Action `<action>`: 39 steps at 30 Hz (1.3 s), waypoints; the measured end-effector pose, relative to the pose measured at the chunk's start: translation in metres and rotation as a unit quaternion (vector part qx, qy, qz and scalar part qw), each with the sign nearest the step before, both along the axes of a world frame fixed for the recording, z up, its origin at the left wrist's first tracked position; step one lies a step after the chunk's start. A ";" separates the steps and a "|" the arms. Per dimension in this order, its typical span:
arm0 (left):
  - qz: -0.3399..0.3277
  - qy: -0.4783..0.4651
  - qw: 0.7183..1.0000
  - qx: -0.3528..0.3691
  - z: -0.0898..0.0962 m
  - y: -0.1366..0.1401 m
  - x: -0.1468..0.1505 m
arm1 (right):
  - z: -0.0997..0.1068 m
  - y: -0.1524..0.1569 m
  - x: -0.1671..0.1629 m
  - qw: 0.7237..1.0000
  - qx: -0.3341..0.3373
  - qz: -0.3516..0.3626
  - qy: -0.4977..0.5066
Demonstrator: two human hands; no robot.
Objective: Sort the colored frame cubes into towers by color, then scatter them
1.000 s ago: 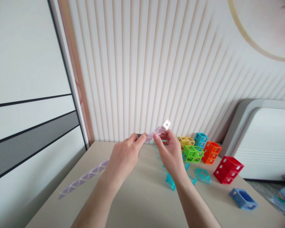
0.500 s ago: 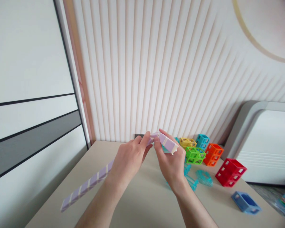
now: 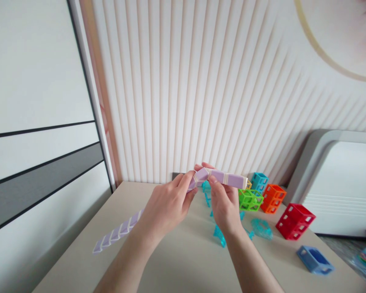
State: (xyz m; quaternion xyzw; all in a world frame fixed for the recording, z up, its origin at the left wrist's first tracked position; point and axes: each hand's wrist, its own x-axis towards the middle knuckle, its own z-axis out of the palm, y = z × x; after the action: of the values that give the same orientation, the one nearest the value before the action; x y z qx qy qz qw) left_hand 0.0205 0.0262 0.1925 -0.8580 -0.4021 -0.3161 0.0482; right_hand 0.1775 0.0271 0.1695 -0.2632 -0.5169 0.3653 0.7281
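A long lavender snake twist puzzle [image 3: 120, 230] with pale seams between its segments runs between both my hands, held above the table. My left hand [image 3: 170, 203] pinches it near the middle, fingers and thumb closed round a segment. Its long tail passes behind my left forearm and slants out to the lower left. My right hand [image 3: 225, 203] grips it a little further along, thumb pressed on the near side. From there its short end points right, nearly level, with a bend between the two hands. Fingers hide some segments.
On the table [image 3: 183, 256], right of my hands, stand open-frame blocks: green [image 3: 250, 199], blue [image 3: 259, 182], orange [image 3: 273, 198], red [image 3: 295, 221] and a light blue one [image 3: 315, 259]. Several clear teal pieces [image 3: 219, 236] lie nearby. A ribbed wall [image 3: 183, 89] rises behind.
My right hand has turned, and the puzzle's short end has swung from pointing down-right to nearly level, reaching further right. The long tail has twisted and its tip has moved up and right.
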 end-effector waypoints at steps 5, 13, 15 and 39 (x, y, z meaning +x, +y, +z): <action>0.013 -0.027 0.999 -0.020 0.003 -0.002 0.001 | 0.002 -0.004 -0.003 0.999 -0.003 -0.015 -0.043; 0.027 -0.070 0.997 0.014 0.000 0.000 0.001 | 0.009 -0.001 0.002 0.981 0.002 -0.175 -0.085; 0.022 -0.076 0.997 0.013 0.000 0.000 0.001 | 0.011 -0.003 0.003 0.979 0.001 -0.180 -0.096; -0.006 0.049 0.998 0.028 0.006 -0.004 -0.003 | 0.012 -0.005 -0.005 0.980 -0.028 -0.091 -0.172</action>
State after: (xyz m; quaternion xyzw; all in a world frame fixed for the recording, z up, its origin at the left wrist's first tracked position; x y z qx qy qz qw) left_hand 0.0170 0.0227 0.1982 -0.8730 -0.3853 -0.2850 0.0903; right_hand 0.1727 0.0223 0.1815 -0.3885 -0.5978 0.2613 0.6507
